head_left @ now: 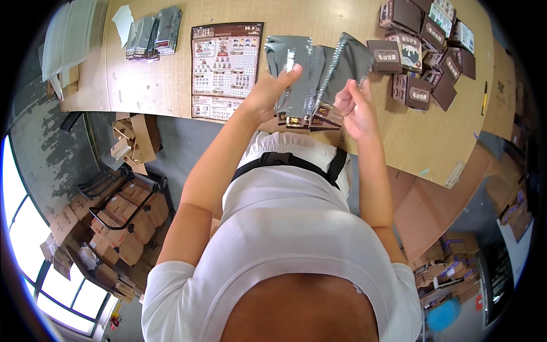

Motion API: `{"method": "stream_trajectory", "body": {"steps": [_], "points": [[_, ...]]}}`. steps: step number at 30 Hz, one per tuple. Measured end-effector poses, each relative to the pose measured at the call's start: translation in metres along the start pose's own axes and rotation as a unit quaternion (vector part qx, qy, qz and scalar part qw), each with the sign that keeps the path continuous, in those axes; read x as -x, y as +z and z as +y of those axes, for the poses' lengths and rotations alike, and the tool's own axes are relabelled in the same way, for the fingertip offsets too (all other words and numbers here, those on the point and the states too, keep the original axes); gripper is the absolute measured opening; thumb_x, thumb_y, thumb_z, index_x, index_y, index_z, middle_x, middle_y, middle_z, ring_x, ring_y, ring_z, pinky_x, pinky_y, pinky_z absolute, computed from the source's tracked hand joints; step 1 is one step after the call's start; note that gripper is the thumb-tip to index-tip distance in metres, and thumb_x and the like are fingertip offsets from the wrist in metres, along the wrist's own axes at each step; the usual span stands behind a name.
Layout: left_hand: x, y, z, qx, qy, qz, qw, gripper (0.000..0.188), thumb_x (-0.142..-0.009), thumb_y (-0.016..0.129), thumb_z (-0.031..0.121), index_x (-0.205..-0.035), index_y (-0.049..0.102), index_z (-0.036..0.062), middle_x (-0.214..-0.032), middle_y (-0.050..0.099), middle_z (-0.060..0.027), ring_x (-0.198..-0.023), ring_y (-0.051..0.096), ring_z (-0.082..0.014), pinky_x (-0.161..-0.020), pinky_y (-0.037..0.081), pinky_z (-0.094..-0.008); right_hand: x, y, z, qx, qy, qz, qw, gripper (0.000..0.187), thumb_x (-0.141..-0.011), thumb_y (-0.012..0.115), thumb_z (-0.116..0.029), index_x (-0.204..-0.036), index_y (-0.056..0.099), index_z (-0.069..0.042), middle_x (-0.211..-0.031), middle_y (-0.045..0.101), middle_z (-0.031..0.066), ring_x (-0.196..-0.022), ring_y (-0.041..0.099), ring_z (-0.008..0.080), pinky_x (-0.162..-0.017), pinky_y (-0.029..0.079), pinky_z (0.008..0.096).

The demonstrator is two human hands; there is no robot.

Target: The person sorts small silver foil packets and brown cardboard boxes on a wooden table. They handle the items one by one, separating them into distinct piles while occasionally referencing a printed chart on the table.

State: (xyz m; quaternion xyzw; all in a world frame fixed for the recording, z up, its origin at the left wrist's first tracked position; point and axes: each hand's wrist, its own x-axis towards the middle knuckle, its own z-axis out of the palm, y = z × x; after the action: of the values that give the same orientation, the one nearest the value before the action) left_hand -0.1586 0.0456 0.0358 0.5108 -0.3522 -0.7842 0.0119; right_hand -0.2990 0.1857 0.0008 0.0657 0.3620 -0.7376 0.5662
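Several silver foil packets (297, 62) with brown printed lower ends are held above the near edge of the table, fanned out between my hands. My left hand (273, 92) grips the left part of the fan, thumb lying over the front packet. A further foil packet (348, 57), tilted at the right of the fan, is pinched near its lower right side by my right hand (358, 108). Left of the hands, a brown and white printed sheet (225, 68) lies flat on the table, its right edge close to my left hand.
Small brown boxes (411, 91) are heaped on the wooden table (319, 17) at right. Stacks of foil packets (154, 34) sit at far left, near clear plastic sheeting (74, 34). A pen (485, 98) lies by the right edge. Cartons (122, 216) fill a cart on the floor, left.
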Motion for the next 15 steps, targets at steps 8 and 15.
{"method": "stream_trajectory", "body": {"steps": [8,15], "points": [[0.011,-0.032,-0.001,0.176,0.01,-0.07,0.982,0.035,-0.086,0.046,0.019,-0.11,0.044,-0.0059,-0.098,0.055,-0.0141,-0.082,0.058,-0.0233,-0.074,0.05,-0.0378,-0.008,-0.001,0.0,0.006,-0.053,0.017,0.998,0.011,-0.086,0.052,-0.015,-0.093,0.044,-0.013,-0.073,0.052,-0.0031,-0.064,0.049,0.0067,-0.057,0.041,0.0238],[0.033,-0.058,0.009,0.028,0.039,0.011,0.999,0.026,-0.078,0.059,0.017,-0.1,0.051,0.0073,-0.084,0.053,-0.0024,-0.076,0.049,-0.0129,-0.055,0.043,-0.0321,-0.007,0.048,0.05,0.045,0.035,0.048,0.997,0.013,-0.085,0.052,-0.011,-0.085,0.039,-0.014,-0.074,0.052,-0.0054,-0.068,0.052,0.004,-0.06,0.043,0.0187]]}}
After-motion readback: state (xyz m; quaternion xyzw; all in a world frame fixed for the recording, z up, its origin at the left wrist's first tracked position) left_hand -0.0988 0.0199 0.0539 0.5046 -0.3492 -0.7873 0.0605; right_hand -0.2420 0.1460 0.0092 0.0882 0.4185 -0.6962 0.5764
